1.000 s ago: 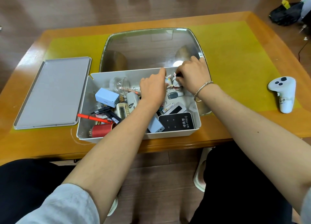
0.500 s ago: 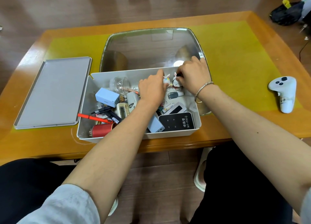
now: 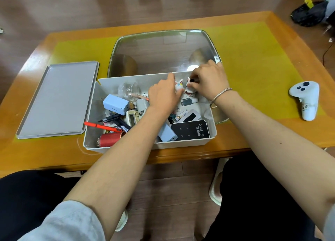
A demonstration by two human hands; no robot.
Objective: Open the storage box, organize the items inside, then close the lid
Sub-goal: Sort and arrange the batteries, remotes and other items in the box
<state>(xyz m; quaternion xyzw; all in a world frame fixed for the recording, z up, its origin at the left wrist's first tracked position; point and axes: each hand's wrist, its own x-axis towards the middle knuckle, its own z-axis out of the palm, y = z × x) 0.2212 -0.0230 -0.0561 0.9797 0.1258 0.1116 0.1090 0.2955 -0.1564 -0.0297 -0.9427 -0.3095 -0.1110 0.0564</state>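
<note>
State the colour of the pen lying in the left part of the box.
Red-orange; the pen shows plainly in the head view, lying inside the box.

I'm seeing white box, grey lid, red pen, pale blue charger, yellow mat, white controller.

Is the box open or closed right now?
Open. The box has no lid on it, so you can see all the things inside. The grey lid lies flat on the table to its left.
</note>
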